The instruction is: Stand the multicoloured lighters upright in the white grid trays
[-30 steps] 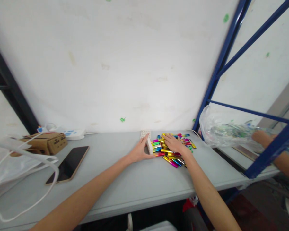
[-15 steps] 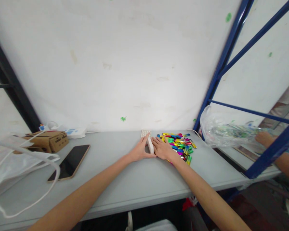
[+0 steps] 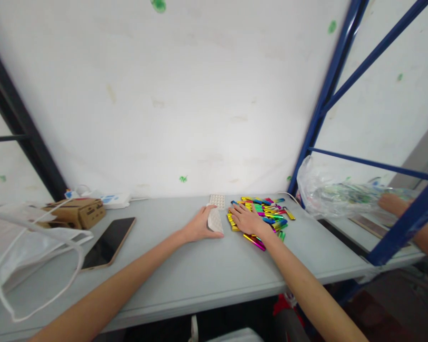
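My left hand (image 3: 197, 227) grips a white perforated tray (image 3: 215, 220) by its left edge, and the tray leans with its holed face toward the right. Behind it a second white tray (image 3: 217, 199) lies flat near the wall. My right hand (image 3: 247, 219) lies flat with fingers spread on a heap of shiny multicoloured small bars (image 3: 267, 214), just right of the tilted tray.
On the grey table (image 3: 207, 270) lie a phone (image 3: 109, 242), a cardboard box (image 3: 76, 212), a white power strip (image 3: 109, 198) and a white bag (image 3: 24, 247) at the left. A blue rack post (image 3: 323, 95) and a clear plastic bag (image 3: 335, 194) stand right. Another person's hand (image 3: 392, 203) reaches there.
My right hand slid left against the tray, then moved back onto the bars. The tray in my left hand has tipped so its holed face shows.
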Tool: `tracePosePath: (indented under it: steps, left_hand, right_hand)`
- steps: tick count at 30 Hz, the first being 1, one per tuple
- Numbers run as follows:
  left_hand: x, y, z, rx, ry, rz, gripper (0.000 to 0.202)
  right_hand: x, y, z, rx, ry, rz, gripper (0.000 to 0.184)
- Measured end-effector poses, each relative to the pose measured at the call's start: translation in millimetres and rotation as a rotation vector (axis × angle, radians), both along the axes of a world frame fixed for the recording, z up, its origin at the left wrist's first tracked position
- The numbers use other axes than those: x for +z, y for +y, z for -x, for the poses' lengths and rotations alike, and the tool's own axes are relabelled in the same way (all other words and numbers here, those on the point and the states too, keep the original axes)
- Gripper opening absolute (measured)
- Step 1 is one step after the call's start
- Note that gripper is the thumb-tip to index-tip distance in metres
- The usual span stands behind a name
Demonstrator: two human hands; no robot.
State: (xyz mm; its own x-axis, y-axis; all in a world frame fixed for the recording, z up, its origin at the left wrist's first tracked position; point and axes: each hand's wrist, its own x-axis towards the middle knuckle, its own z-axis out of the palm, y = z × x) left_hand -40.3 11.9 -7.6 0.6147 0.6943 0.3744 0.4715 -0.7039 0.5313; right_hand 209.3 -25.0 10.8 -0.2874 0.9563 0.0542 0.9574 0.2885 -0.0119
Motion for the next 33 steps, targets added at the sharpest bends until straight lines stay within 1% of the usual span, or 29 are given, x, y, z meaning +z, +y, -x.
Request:
tracePosePath:
  steps: [3, 5, 7, 9, 12, 15, 18, 20, 22, 24, 26, 28, 30, 33]
  left_hand:
    - [-2.1, -8.1, 25.2, 0.070, 0.117, -0.005, 0.104]
    - [-4.2, -12.6, 46.4, 0.156, 0.239, 0.000, 0.095]
    - [-6.1, -12.3, 68.2, 0.207, 0.335, -0.035, 0.094]
    - [-7.4, -4.9, 87.1, 0.271, 0.399, -0.057, 0.093]
    - [-6.8, 18.7, 103.0, 0.402, 0.478, -0.055, 0.099]
    - [-3.9, 47.5, 98.3, 0.566, 0.529, -0.037, 0.102]
    - [-4.2, 68.0, 74.8, 0.738, 0.517, -0.072, 0.101]
    - [-6.7, 74.8, 54.2, 0.818, 0.463, -0.092, 0.103]
    - [-9.2, 77.9, 35.3, 0.866, 0.416, -0.092, 0.100]
    - [-9.6, 79.5, 21.6, 0.895, 0.369, -0.108, 0.095]
    - [-7.6, 80.0, 13.5, 0.896, 0.303, -0.154, 0.088]
    - [-5.2, 78.0, 8.9, 0.823, 0.219, -0.225, 0.078]
    - [-5.0, 72.6, 4.3, 0.653, 0.143, -0.296, 0.071]
    - [-11.0, 60.1, -6.1, 0.282, 0.131, -0.318, 0.064]
  right_hand:
    - [0.2, 0.7, 0.5, 0.001, 0.018, 0.006, 0.055]
    - [0.9, 0.6, 0.7, 0.005, 0.033, 0.004, 0.054]
    - [2.2, -0.1, 1.1, 0.009, 0.045, 0.001, 0.053]
    - [3.9, -1.3, 1.9, 0.010, 0.055, -0.001, 0.052]
    - [6.5, -2.8, 3.8, 0.014, 0.067, 0.007, 0.051]
    - [8.1, -2.8, 5.6, 0.016, 0.078, 0.013, 0.051]
    - [8.8, -1.6, 6.0, 0.030, 0.083, 0.021, 0.051]
    - [9.3, -0.6, 5.6, 0.038, 0.089, 0.035, 0.051]
    - [9.8, 0.1, 5.0, 0.040, 0.100, 0.043, 0.051]
    - [10.4, 0.2, 4.6, 0.042, 0.106, 0.039, 0.051]
    - [10.8, -0.2, 4.5, 0.043, 0.112, 0.031, 0.050]
    - [10.7, -0.8, 4.5, 0.046, 0.121, 0.021, 0.050]
    - [9.9, -1.0, 4.3, 0.049, 0.134, 0.006, 0.049]
    - [8.5, 0.7, 3.3, 0.032, 0.159, -0.034, 0.047]
